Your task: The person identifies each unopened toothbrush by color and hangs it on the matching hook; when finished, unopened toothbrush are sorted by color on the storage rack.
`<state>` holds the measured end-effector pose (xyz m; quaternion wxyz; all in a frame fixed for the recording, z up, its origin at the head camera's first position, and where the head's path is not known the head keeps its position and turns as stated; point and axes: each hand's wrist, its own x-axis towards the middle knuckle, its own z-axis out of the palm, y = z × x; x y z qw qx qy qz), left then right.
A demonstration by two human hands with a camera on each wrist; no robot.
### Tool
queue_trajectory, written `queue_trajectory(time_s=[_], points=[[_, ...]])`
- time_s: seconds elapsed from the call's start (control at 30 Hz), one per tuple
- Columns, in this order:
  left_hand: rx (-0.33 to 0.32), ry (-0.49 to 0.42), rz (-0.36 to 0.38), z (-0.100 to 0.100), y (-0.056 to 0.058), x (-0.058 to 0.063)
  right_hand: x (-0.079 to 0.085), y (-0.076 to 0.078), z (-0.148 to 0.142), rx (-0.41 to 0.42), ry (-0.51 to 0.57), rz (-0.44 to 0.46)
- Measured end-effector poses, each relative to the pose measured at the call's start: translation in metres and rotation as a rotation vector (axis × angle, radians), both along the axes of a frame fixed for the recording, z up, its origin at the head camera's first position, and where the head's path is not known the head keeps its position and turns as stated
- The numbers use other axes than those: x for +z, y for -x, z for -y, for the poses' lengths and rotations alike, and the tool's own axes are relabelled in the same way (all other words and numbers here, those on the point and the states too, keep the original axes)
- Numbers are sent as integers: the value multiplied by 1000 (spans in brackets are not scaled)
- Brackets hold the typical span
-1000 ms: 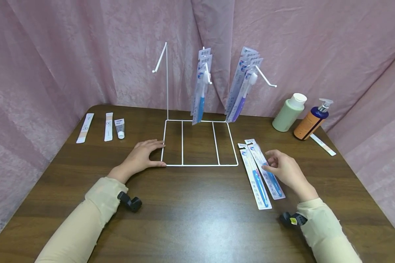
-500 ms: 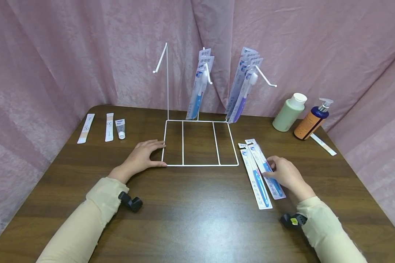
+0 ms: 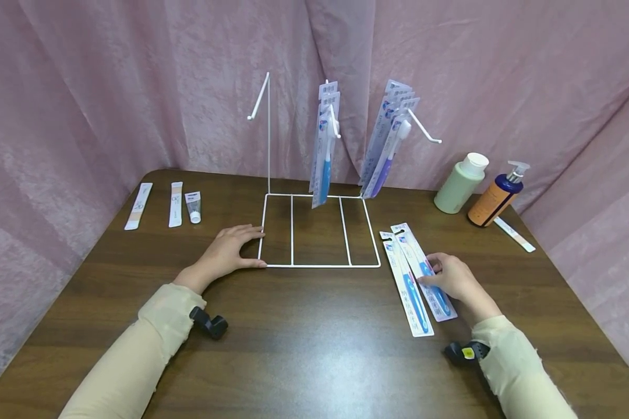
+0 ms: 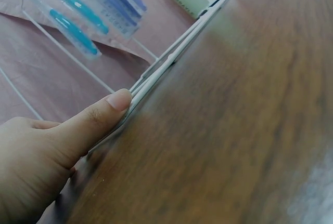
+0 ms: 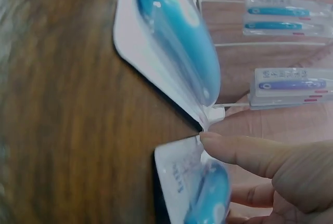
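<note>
My left hand (image 3: 222, 250) rests at the left front corner of a white wire rack (image 3: 322, 266), thumb and straight fingers spread against its base. The left wrist view shows the thumb (image 4: 99, 122) pressed along the wire close to the table. At the right, my right hand (image 3: 453, 279) pinches a packaged blue toothbrush (image 3: 410, 241) by its long edges as it lies on the table. A second packaged blue toothbrush (image 3: 406, 285) lies just left of it, their top ends overlapping. In the right wrist view the thumb (image 5: 234, 148) sits at the package's edge, other fingers behind.
Packaged blue toothbrushes (image 3: 322, 157) hang from the rack's middle hook, packaged purple ones (image 3: 385, 151) from the right hook. The left hook (image 3: 259, 98) is bare. A green bottle (image 3: 457, 189) and an orange pump bottle (image 3: 493, 201) stand right; sachets (image 3: 175, 203) and a small tube (image 3: 193, 206) lie left.
My right hand has come down toward me and closed on the right toothbrush package. The hanging blue packages swung left, then back right. My left hand has stayed on the rack.
</note>
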<state>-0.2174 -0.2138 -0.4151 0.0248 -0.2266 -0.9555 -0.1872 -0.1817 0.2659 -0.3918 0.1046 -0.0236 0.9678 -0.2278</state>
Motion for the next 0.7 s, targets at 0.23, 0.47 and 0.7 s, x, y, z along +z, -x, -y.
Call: queue_trajectory(time_s=[0.23, 0.47, 0.7], points=[[1, -4, 10, 0, 1, -1, 1, -5, -6, -11, 37, -31], [-4, 1, 2, -1, 0, -1, 13, -10, -14, -43, 70, -103], [-2, 1, -11, 0, 0, -2, 36, -14, -18, -49, 93, -244]])
